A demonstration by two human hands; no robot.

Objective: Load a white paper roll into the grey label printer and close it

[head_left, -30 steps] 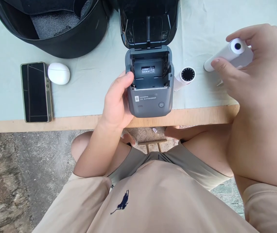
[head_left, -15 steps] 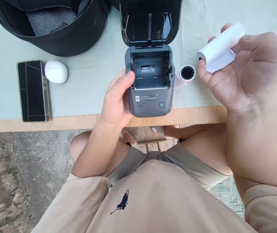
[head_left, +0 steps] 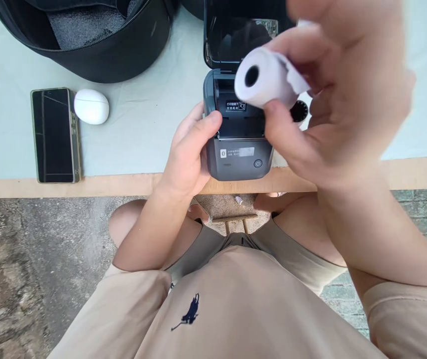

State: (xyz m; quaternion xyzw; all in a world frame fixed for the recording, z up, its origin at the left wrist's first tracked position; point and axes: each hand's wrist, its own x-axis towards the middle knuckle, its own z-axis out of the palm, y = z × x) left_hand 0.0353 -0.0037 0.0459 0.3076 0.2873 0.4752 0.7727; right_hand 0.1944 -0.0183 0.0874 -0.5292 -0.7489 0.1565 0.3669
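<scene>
My left hand (head_left: 191, 149) grips the left side of a dark grey label printer (head_left: 241, 167), thumb on the rim of its paper bay. The printer's black lid (head_left: 224, 45) is swung up, and the bay below shows a small printed sticker. Over the bay's right part, my right hand (head_left: 340, 99) holds a white paper roll (head_left: 269, 82) between thumb and fingers. The roll is tilted, its dark hollow core facing left and a loose paper end hanging at its right. Behind that hand, a second roll (head_left: 299, 112) with a black toothed core lies partly hidden on the table.
A phone (head_left: 57, 134) and a white rounded mouse-like case (head_left: 91, 106) lie at the left. An unzipped black bag (head_left: 123, 60) with grey lining stands at the back left. The table's wooden front edge (head_left: 123, 186) runs close before my lap.
My right hand has swung left with the paper roll, from the table's right side to above the printer, turning the roll's end. The printer has shifted slightly right in view.
</scene>
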